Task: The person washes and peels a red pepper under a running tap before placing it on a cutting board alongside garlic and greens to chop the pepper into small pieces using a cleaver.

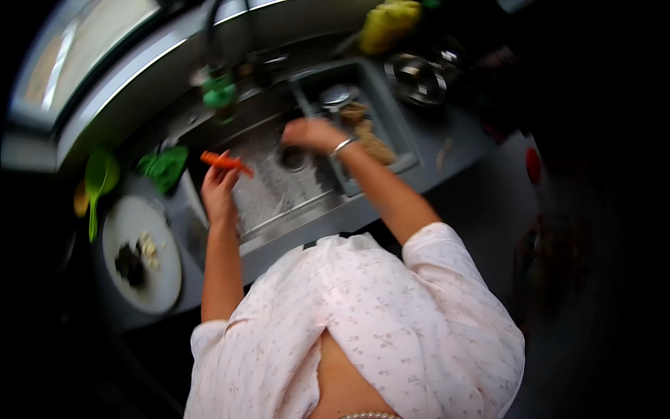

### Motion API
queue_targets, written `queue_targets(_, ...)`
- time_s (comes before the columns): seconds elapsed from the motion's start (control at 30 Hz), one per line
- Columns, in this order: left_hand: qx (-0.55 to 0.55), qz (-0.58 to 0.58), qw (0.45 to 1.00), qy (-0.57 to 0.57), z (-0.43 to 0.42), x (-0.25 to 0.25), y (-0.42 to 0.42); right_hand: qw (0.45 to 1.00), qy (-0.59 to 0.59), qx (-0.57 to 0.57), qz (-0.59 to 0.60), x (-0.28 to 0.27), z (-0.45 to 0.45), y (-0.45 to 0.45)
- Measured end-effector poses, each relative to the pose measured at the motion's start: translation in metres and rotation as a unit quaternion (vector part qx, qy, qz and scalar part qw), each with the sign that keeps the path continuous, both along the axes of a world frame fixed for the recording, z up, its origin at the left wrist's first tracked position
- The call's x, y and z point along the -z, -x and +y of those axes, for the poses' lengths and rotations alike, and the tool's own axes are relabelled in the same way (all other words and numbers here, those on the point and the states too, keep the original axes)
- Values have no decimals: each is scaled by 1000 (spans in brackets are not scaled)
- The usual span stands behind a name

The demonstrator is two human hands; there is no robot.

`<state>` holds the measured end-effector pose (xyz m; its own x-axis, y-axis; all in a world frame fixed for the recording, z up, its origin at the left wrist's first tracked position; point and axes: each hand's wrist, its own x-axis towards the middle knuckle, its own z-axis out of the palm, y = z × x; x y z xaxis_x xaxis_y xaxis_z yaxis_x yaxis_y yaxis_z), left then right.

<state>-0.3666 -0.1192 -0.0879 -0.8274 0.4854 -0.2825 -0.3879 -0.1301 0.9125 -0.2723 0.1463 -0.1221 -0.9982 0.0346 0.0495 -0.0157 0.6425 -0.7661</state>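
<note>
In my left hand point(220, 190), over the left side of the metal sink point(269, 183), is an orange carrot point(227, 163), pinched between the fingers. My right hand point(307, 135), with a silver bracelet at the wrist, is above the sink near its round drain point(292, 159). Its fingers are blurred, and whether they hold anything is not visible. Just right of that hand, a grey tray point(401, 133) holds a metal strainer and light brown pieces.
An oval white board point(164, 279) at the left bears dark and pale chopped food. Nearby are a green ladle point(102, 174) and a green cloth point(165, 169). Metal bowls point(417, 78) and a yellow bag point(389, 26) stand at the back right. A faucet point(211, 35) rises behind the sink.
</note>
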Motion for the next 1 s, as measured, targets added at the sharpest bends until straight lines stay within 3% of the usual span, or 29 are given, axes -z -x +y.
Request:
queue_targets(0.03,18,32,999,11,-4,15,2,977,-165,72,-112,-15,-15,-20)
queue_targets(0.07,34,45,998,30,-6,22,3,911,-313,141,-228,-32,-37,-43)
queue_targets(0.17,63,35,997,26,-7,34,-3,942,-100,315,-61,-10,-32,-90)
queue_targets(0.37,52,34,990,126,-9,51,-14,853,-78,515,33,-23,12,-202)
queue_targets(0.5,20,61,984,164,-9,52,-21,781,-129,610,-31,-9,54,-284)
queue_targets(0.63,-10,100,980,171,7,42,-39,726,-195,650,-115,-3,86,-324)
queue_targets(0.67,-19,108,979,174,12,38,-47,729,-190,648,-114,1,93,-329)
queue_targets(0.77,-27,127,977,171,36,34,-70,737,-131,612,-255,7,118,-332)
queue_targets(1.0,-38,152,973,167,107,0,-147,807,-76,548,-206,5,159,-359)
